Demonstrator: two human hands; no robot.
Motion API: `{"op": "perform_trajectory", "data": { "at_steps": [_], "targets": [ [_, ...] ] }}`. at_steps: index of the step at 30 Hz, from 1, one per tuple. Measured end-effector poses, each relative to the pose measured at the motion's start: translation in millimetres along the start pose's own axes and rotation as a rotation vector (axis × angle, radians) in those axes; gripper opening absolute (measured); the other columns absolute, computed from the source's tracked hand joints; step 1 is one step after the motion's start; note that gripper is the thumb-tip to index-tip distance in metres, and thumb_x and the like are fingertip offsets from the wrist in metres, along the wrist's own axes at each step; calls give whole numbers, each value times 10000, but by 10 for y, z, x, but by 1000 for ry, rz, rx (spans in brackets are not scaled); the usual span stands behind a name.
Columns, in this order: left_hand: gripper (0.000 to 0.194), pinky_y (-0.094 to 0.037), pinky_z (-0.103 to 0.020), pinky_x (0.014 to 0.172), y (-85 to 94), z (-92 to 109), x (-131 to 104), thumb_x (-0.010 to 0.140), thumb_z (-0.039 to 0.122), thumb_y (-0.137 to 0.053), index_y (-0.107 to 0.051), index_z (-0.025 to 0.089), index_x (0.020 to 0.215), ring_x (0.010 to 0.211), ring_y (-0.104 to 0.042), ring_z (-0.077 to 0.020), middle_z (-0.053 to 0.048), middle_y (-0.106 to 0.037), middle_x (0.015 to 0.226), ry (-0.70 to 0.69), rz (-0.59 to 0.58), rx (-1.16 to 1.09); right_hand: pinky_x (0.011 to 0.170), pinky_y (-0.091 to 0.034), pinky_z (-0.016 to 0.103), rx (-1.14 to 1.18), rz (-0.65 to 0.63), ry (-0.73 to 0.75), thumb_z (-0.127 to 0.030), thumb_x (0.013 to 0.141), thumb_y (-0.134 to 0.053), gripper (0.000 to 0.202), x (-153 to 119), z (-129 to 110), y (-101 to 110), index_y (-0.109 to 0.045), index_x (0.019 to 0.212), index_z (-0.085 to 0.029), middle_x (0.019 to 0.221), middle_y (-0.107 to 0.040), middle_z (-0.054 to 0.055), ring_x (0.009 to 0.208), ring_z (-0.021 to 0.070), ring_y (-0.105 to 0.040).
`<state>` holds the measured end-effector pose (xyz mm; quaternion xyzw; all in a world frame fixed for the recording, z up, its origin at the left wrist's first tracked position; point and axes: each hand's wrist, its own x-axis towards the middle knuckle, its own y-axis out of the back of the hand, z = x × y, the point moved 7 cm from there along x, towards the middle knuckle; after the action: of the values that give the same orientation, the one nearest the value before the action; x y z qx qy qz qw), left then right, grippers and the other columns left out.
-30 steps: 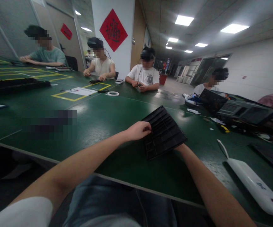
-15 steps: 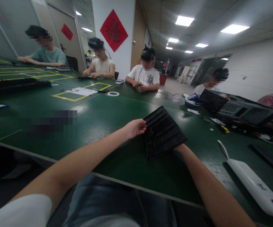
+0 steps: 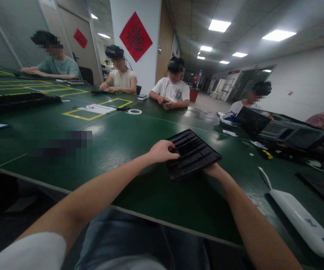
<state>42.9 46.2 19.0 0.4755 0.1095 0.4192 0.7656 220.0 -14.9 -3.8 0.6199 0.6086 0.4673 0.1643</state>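
A black rectangular ribbed plastic panel [image 3: 194, 154] is tilted above the green table [image 3: 117, 165], its ribbed face towards me. My left hand [image 3: 163, 152] grips its left edge, with the thumb on the ribbed face and some fingers at the far edge. From below, my right hand [image 3: 212, 170] holds the panel at its lower right edge. The right fingers are hidden behind it.
A long white device [image 3: 302, 221] with a cord lies at right. Behind it are a dark flat object [image 3: 317, 189], a yellow-and-black tool [image 3: 266, 154] and an opened computer case [image 3: 289, 133]. A white ring [image 3: 135, 111] lies ahead. Several people sit around the table.
My left hand has moved onto the panel and taken hold of its left edge, thumb on the ribbed face. The panel has tipped flatter; my right hand still holds it.
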Motion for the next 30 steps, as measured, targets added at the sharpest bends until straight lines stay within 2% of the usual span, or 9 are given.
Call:
{"op": "perform_trajectory", "data": {
  "at_steps": [2,4,8,13,18,22,24,27,30],
  "targets": [
    [402,-366,-224,522,149,-231,51,630,506,-541,-646,157,799,638,-556,-145,-35,-632,737,109,2,52,901,-391,392,-155,-40,-56,-229,681,-589,399,1,138,88,-552,1072,-161,1043,-570,81,997,230,-508],
    [402,-381,-231,541,333,-515,79,625,522,-526,-653,173,780,667,-574,-163,-40,-642,746,238,19,168,882,-386,395,-401,-34,-220,-275,692,-583,429,-38,378,239,-540,1097,-140,1014,-577,96,961,243,-513],
    [464,-417,-274,587,666,-1027,30,589,575,-509,-656,169,761,772,-590,-242,-92,-645,838,501,76,449,917,-343,389,-585,-62,-406,-346,704,-563,529,-144,756,405,-480,1181,-134,1135,-512,125,1057,271,-456],
    [487,-432,-274,628,717,-1243,-24,589,583,-506,-649,157,779,829,-588,-257,-118,-644,869,585,58,530,924,-312,439,-644,-93,-451,-427,698,-543,611,-195,872,436,-432,1226,-141,1249,-416,135,1138,321,-374],
    [442,-414,-256,605,502,-1039,36,618,562,-497,-637,156,726,802,-584,-232,-102,-640,856,475,79,506,891,-369,389,-532,-144,-484,-299,740,-517,461,-153,676,295,-491,1159,-109,1154,-505,122,1043,282,-465],
    [416,-379,-245,562,186,-626,83,651,553,-483,-630,171,726,746,-565,-197,-65,-623,816,255,110,371,939,-340,410,-288,-104,-228,-254,697,-565,444,-4,249,0,-516,1120,-127,1123,-531,85,1061,254,-451],
    [417,-359,-239,545,42,-394,70,662,549,-486,-630,175,777,706,-549,-172,-47,-611,795,139,119,271,971,-322,401,-40,-79,-110,-178,663,-573,404,28,74,-159,-542,1065,-139,1125,-535,76,1072,224,-460],
    [415,-348,-231,534,-112,-106,15,679,521,-499,-620,164,851,652,-522,-141,-32,-593,766,4,84,91,944,-373,389,368,6,-176,-152,669,-536,327,24,78,-314,-555,996,-161,1073,-574,67,1000,193,-522],
    [394,-349,-226,529,-166,62,-40,688,479,-521,-609,145,879,612,-494,-121,-22,-573,732,-79,38,-45,913,-410,388,501,26,-216,-217,750,-441,269,31,104,-391,-555,993,-190,1034,-597,43,946,177,-554]
  ]
}}
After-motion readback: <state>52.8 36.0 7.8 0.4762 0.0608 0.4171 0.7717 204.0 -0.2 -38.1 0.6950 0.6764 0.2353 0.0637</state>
